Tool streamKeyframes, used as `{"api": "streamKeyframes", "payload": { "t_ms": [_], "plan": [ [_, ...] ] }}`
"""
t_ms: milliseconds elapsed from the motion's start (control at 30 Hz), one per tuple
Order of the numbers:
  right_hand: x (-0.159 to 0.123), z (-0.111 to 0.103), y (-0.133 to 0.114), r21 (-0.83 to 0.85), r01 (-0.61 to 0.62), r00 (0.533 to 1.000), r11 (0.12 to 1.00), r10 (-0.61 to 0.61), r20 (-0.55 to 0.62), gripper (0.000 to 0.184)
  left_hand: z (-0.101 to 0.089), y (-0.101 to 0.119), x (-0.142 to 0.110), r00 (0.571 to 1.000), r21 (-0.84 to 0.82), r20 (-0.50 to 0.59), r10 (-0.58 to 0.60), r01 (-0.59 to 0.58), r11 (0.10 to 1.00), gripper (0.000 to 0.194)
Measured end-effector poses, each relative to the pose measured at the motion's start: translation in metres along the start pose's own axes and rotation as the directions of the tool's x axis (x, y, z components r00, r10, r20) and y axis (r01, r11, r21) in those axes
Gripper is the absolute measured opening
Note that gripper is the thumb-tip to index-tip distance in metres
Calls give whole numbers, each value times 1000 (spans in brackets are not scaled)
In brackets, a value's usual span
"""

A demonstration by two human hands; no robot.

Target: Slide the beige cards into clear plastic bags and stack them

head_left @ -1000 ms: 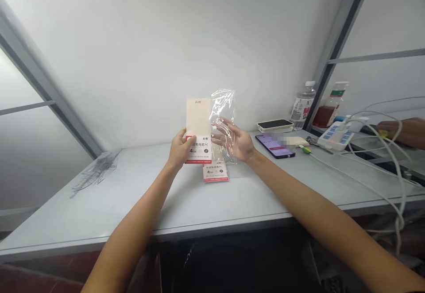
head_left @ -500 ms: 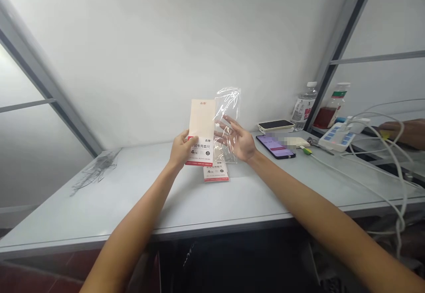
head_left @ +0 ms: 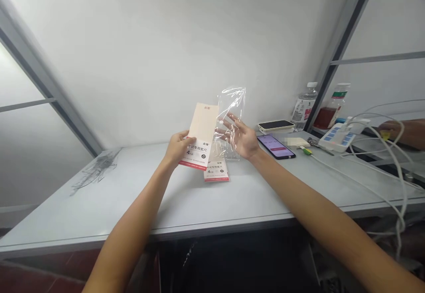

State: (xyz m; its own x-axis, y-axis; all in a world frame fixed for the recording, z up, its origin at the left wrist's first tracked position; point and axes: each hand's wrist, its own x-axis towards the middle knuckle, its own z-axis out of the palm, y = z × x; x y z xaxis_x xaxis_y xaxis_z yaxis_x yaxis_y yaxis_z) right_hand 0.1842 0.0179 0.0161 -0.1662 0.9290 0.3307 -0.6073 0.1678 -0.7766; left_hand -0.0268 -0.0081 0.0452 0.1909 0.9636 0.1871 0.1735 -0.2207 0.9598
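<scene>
My left hand (head_left: 176, 148) grips the lower left edge of a cream and white paper sleeve (head_left: 202, 130) with red trim and Chinese print, tilted to the right. My right hand (head_left: 241, 139) has its fingers spread against a clear plastic bag (head_left: 231, 111), which stands upright and moves with that hand. A second printed sleeve (head_left: 216, 171) of the same design lies on the table below the bag, partly hidden behind the bag's lower end and the held sleeve.
On the white table (head_left: 99, 209) are a phone (head_left: 276, 147), a dark-topped power bank (head_left: 276, 125), and a power strip (head_left: 336, 136) with white cables (head_left: 402, 182). Bottles (head_left: 304, 107) stand at the back right. Another person's hand (head_left: 392, 128) is at the far right.
The sleeve in my left hand has tilted clockwise and shifted right. My right hand and the bag have moved slightly right and up.
</scene>
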Motion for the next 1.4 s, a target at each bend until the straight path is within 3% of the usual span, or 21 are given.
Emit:
{"api": "streamKeyframes", "payload": {
  "t_ms": [233, 467, 700, 900, 1400],
  "plan": [
    [0, 0, -1, -17, -35, 999, 999, 35, -5, 33, -2, -3, 0, 998, 7, 61, 17, -18, 1000, 50],
    [-7, 9, 5, -82, -193, 977, 978, 200, 78, 35, -2, -14, 5, 989, 50, -87, 122, -118, 992, 47],
    [-5, 6, 6, -115, -210, 973, 971, 219, 75, 36, -3, -17, 7, 990, -19, -111, 85, -88, 996, 50],
    [-7, 9, 4, -127, -197, 973, 972, 210, 100, 38, -6, -16, 9, 997, -50, -68, 37, -40, 998, 53],
    [-8, 10, 7, -134, -235, 962, 963, 250, 111, 38, -1, -24, 9, 967, 158, -141, 211, -189, 969, 46]
  ]
}}
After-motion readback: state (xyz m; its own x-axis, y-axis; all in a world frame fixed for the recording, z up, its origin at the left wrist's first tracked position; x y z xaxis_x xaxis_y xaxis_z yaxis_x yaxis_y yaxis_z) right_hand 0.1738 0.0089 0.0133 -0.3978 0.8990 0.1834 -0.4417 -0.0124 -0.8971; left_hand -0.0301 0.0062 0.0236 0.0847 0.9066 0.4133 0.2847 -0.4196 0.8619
